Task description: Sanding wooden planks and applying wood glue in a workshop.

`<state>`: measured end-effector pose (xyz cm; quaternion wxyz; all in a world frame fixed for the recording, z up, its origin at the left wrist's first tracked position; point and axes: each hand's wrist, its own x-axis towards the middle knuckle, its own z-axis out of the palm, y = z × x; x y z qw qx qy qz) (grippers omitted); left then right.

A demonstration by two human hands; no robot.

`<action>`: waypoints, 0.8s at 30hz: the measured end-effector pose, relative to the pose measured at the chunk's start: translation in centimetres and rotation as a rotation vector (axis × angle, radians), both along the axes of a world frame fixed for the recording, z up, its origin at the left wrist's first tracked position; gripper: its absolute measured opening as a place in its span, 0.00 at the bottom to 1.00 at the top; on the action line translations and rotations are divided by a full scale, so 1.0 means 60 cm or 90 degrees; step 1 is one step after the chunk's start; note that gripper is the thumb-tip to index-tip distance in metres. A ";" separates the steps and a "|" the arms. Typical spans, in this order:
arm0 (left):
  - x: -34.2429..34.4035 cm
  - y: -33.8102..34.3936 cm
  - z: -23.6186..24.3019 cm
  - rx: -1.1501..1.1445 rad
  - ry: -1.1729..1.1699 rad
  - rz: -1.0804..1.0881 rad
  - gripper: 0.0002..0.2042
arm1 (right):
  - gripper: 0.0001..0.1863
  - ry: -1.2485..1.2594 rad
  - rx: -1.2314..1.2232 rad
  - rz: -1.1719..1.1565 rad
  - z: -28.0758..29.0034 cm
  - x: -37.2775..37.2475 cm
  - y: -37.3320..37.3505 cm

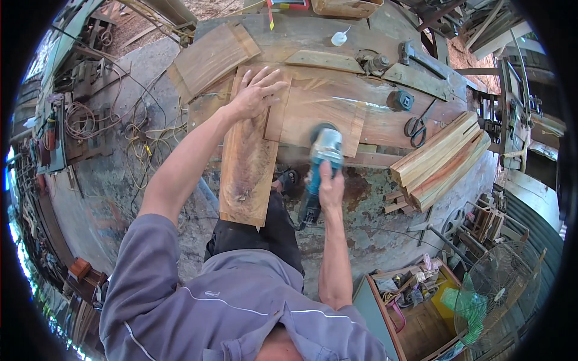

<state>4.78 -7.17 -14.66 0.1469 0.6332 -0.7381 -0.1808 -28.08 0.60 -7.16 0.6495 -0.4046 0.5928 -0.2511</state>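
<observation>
Head cam: your left hand (257, 96) is spread flat on the long board (247, 174), around 10–11 o'clock, not gripping; your right hand (332, 186) is wrapped round the teal grinder (314, 174) near centre. I'd call it mid-job: the tool's blurry at the second board (313, 114), 1 o'clock, but I can't tell if they touch or which faces are finished. The panel (214, 63) at 11 might be left to do. The open box (382, 316) at 4–5 o'clock holds jumbled odds and ends; the tray (348, 12) near 12–1 is cut off, contents unclear.
</observation>
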 end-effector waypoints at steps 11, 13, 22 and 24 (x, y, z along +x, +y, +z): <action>-0.003 0.001 0.016 0.042 -0.012 0.003 0.25 | 0.27 0.004 0.010 -0.063 0.008 -0.071 0.001; -0.004 -0.004 0.014 0.043 -0.015 -0.002 0.25 | 0.27 0.011 -0.001 -0.051 0.002 -0.060 0.003; -0.003 -0.005 -0.004 0.038 -0.057 -0.007 0.26 | 0.38 0.156 -0.106 0.180 0.009 0.023 0.015; 0.000 -0.002 -0.008 0.019 -0.055 -0.005 0.25 | 0.32 0.091 -0.024 0.085 0.011 -0.013 0.017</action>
